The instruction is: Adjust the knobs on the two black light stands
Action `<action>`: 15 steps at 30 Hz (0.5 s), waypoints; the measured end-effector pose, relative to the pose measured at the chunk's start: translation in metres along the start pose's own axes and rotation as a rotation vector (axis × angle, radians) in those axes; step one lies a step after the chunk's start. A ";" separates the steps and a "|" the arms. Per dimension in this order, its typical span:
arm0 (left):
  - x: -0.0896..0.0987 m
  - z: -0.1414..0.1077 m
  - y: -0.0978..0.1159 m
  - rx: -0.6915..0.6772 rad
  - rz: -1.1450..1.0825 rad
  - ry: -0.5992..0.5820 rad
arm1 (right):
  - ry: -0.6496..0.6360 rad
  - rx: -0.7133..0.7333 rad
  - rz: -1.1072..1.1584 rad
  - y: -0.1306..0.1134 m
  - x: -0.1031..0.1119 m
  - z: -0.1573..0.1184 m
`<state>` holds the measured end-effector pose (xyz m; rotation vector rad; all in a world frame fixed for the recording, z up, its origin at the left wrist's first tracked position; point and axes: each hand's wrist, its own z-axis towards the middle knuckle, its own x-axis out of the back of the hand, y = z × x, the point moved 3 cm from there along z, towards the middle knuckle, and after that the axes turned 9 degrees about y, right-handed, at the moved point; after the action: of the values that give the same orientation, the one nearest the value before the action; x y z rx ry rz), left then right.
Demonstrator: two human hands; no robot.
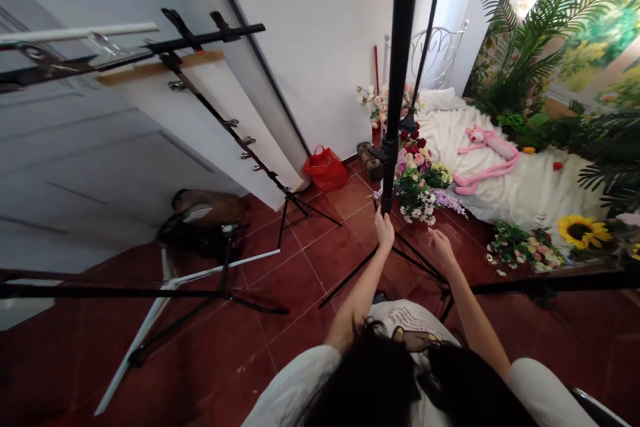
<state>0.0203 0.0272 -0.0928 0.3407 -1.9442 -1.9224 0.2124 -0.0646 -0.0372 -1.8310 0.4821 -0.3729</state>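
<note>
White tube (150, 323): lying at an angle on the floor (320, 240), beside black stand legs.
Brown bag (215, 207): slumped on the tiles, partly in shadow.
Crossbar (245, 30): black, high up, carrying clamps (223, 25).
Sheet (263, 153): white, slanting down below the crossbar, with metal clips (249, 141) along a black rod.
Red bag (325, 170): on the floor by the wall (310, 47).
Left hand (385, 232): wrapped round the pole (395, 100), clamped on its lower part.
Pole standing: black, upright, in front of the person, running out of view at the top.
Flowers (419, 177): bunched just right of the pole.
Right hand (443, 247): raised near the pole but apart from it, fingers bent; cannot tell whether the fingertips meet.
Bed (543, 177): spread with a cream cover.
Pink toy (500, 145): stretched out on that cover.
Palm (535, 40): behind the bed.
Sunflower (581, 231): yellow, near the bed's front edge.
</note>
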 end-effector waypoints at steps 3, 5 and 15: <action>-0.001 -0.030 -0.036 0.124 0.101 -0.040 | 0.114 -0.043 0.031 0.019 0.046 -0.023; -0.010 -0.047 -0.052 0.217 0.169 -0.154 | 0.229 -0.065 0.074 0.029 0.078 -0.035; -0.144 -0.130 0.012 0.134 0.083 -0.774 | 0.740 -0.082 0.396 0.034 0.220 -0.094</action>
<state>0.2071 -0.0277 -0.0970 -0.5289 -2.4938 -2.0475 0.3526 -0.2609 -0.0382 -1.5799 1.3582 -0.7614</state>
